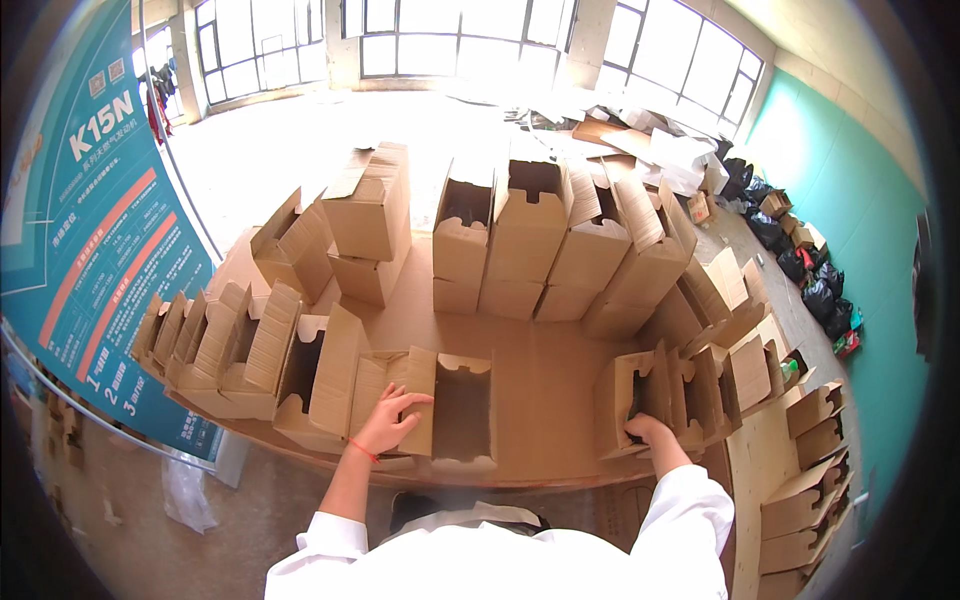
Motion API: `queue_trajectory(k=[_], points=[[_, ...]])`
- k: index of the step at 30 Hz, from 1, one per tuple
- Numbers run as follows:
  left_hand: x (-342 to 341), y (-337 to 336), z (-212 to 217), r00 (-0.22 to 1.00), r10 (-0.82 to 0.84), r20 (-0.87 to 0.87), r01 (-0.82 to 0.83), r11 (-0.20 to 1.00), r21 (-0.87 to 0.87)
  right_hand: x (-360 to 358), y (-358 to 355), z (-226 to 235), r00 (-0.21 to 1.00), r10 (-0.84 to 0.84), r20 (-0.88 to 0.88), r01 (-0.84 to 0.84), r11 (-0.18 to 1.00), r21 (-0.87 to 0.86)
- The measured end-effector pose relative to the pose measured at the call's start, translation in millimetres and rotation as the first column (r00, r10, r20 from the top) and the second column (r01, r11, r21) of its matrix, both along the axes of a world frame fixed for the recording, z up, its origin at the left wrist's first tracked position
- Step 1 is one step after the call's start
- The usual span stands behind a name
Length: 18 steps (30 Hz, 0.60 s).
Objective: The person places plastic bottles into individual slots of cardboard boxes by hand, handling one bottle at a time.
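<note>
My left hand (pixel 385 421) lies on the raised flap of a cardboard box (pixel 374 374) at the table's near edge, fingers stretched and apart. Directly right of that box stands an open cardboard box (pixel 465 412) with its dark inside facing up. Farther right, my right hand (pixel 648 429) is curled over the near rim of another open box (pixel 617 408). Its fingertips go down into the opening and are partly hidden. Left of my left hand, a box with a tall flap (pixel 338 372) stands open.
Several open boxes (pixel 215 345) line the table's left side. Stacked boxes (pixel 525 225) stand along the far edge, and more (pixel 700 390) crowd the right. A blue-green banner (pixel 110 220) rises at the left. Black bags (pixel 770 230) lie by the green wall.
</note>
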<state>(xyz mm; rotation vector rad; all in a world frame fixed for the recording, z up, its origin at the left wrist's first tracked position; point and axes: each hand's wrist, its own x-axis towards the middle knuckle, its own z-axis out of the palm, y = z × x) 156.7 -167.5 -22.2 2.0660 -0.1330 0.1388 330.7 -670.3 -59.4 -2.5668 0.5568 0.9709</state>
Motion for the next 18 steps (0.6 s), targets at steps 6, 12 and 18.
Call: queue_trajectory(k=[6, 12, 18], points=[[-0.8, 4.6, -1.3, 0.997, -0.027, -0.065, 0.026, 0.999, -0.021, -9.1, 19.8, -2.9, 0.963, 0.115, 0.243, -0.143, 0.985, 0.100], [1.0, 4.9, -7.5, 0.998, -0.023, -0.054, 0.023, 1.000, 0.012, -14.1, 40.1, 6.7, 0.955, -0.143, 0.260, -0.056, 0.774, 0.631], [-6.9, -11.8, 44.4, 0.994, 0.062, -0.085, -0.041, 0.972, 0.233, -17.5, 57.3, 14.8, 0.859, -0.229, 0.458, -0.105, 0.797, 0.595]])
